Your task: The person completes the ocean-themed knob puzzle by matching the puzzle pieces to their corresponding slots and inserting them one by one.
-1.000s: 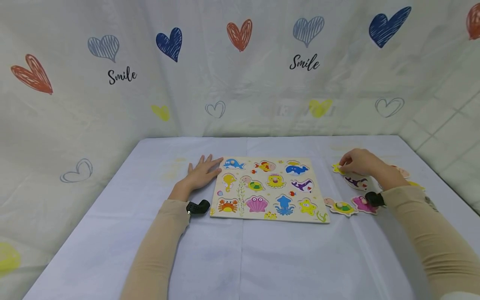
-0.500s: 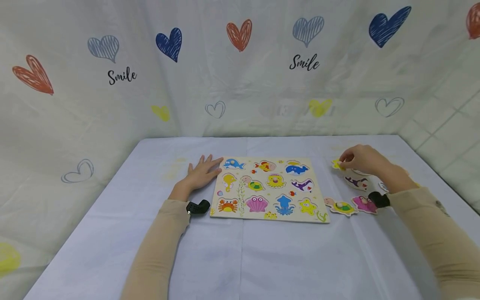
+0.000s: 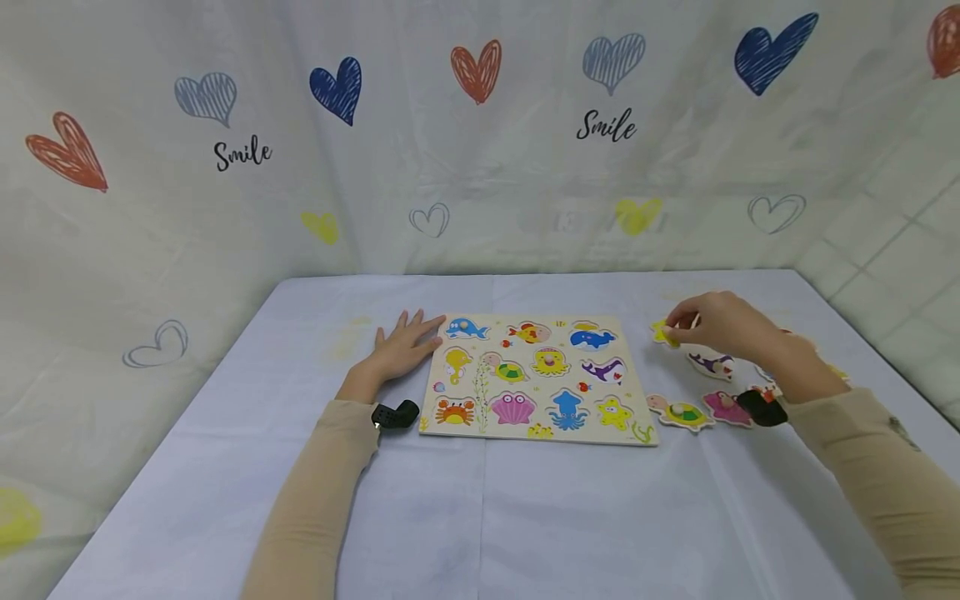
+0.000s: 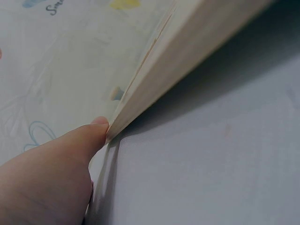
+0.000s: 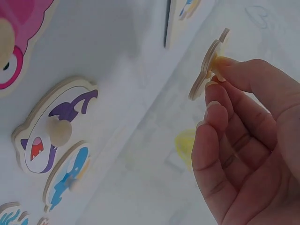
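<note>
A wooden sea-animal puzzle board (image 3: 540,379) lies flat in the middle of the table. My left hand (image 3: 403,346) rests flat beside its left edge, fingers straight, the thumb (image 4: 79,140) touching the board's edge (image 4: 154,79). My right hand (image 3: 712,327) is raised to the right of the board and pinches a small yellow puzzle piece (image 3: 663,332) by its peg (image 5: 209,63), held clear of the table. Below that hand lies a purple whale piece (image 3: 711,363) (image 5: 54,129).
Loose pieces lie right of the board: a turtle piece (image 3: 681,412), a pink piece (image 3: 726,407) (image 5: 14,42) and a blue piece (image 5: 70,171). A heart-printed sheet (image 3: 480,150) hangs behind the light cloth-covered table (image 3: 480,517).
My right hand has lifted the yellow piece off the table and moved it a little left towards the board. The left hand has stayed put.
</note>
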`<state>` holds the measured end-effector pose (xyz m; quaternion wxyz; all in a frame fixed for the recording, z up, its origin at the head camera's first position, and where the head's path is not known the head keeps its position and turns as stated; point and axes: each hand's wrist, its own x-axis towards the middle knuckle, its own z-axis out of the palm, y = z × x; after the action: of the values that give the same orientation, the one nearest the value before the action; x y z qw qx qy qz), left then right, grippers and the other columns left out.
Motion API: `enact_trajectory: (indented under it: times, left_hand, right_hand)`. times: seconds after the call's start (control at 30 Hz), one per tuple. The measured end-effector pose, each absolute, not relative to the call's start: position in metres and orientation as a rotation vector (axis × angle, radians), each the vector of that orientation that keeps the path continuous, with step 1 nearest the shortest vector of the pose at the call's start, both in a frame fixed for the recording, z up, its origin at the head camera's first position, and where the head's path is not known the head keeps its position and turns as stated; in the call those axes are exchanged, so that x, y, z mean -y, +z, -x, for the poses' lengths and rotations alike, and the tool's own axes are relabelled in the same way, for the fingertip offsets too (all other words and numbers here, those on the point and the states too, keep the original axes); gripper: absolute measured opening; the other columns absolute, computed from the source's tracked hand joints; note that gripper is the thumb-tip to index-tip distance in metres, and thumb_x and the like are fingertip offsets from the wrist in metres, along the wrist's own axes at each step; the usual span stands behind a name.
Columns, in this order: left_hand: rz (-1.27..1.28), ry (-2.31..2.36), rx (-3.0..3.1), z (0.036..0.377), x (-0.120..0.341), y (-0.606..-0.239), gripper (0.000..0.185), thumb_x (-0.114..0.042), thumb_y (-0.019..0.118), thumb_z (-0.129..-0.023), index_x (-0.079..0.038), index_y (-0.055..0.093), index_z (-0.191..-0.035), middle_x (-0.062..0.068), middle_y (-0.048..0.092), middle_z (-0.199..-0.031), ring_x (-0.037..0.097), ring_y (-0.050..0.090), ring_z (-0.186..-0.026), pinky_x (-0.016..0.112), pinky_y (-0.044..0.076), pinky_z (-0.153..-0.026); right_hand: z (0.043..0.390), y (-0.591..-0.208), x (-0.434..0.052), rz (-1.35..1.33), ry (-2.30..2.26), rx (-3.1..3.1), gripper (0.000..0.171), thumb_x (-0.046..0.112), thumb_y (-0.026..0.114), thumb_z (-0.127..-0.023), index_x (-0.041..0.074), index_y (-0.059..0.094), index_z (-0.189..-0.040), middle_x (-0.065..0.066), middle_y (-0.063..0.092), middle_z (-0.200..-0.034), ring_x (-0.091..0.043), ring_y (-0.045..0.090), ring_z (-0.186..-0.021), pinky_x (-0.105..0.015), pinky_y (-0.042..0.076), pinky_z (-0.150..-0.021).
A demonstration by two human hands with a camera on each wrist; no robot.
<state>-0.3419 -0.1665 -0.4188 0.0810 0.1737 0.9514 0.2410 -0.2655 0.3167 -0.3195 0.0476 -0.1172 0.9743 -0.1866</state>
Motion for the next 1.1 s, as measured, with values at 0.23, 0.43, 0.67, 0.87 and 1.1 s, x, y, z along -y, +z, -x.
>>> enact_trajectory:
  times: [0.23,0.43,0.67,0.87,1.1]
  left_hand:
    - [-0.527,0.708,-2.853,0.343,0.167,-0.42,0.062,-0.054,0.04,-0.108,-0.029,0.03,-0.163,0.014,0.008,-0.171,0.038,-0.008,-0.156,0.07,-0.01,-0.115]
    - [-0.527,0.704,-2.849,0.342,0.167,-0.419,0.063,-0.054,0.04,-0.108,-0.029,0.029,-0.164,0.015,0.006,-0.171,0.039,-0.009,-0.155,0.07,-0.012,-0.114]
    - [-0.515,0.706,-2.844,0.342,0.166,-0.418,0.062,-0.054,0.04,-0.108,-0.03,0.029,-0.164,0.014,0.007,-0.171,0.038,-0.009,-0.156,0.07,-0.011,-0.115]
    - [-0.514,0.702,-2.841,0.342,0.166,-0.417,0.062,-0.054,0.04,-0.108,-0.029,0.03,-0.164,0.014,0.006,-0.171,0.038,-0.009,-0.155,0.07,-0.011,-0.115]
    - [-0.518,0.702,-2.841,0.342,0.167,-0.418,0.062,-0.053,0.04,-0.108,-0.029,0.03,-0.164,0.015,0.007,-0.171,0.038,-0.009,-0.155,0.07,-0.011,-0.114]
  right_hand:
    - [0.254,-0.317,-0.302,0.398,-0.572,-2.955,0.025,0.02,0.074,-0.096,-0.002,0.074,-0.109,-0.003,0.066,-0.089,-0.022,0.056,-0.078,-0.035,0.049,-0.064]
    - [0.245,-0.316,-0.291,0.439,-0.575,-2.936,0.024,0.02,0.075,-0.095,0.001,0.074,-0.109,-0.002,0.065,-0.089,-0.021,0.054,-0.076,-0.035,0.047,-0.061]
    - [0.233,-0.32,-0.276,0.524,-0.558,-2.926,0.018,0.018,0.077,-0.093,0.006,0.077,-0.107,0.002,0.064,-0.086,-0.02,0.055,-0.079,-0.033,0.049,-0.065]
    - [0.225,-0.324,-0.265,0.552,-0.525,-2.886,0.017,0.02,0.079,-0.092,0.01,0.078,-0.105,0.004,0.063,-0.084,-0.018,0.055,-0.078,-0.03,0.048,-0.062]
    - [0.217,-0.325,-0.252,0.568,-0.477,-2.853,0.012,0.021,0.08,-0.091,0.014,0.077,-0.1,0.005,0.061,-0.081,-0.016,0.054,-0.077,-0.029,0.048,-0.061]
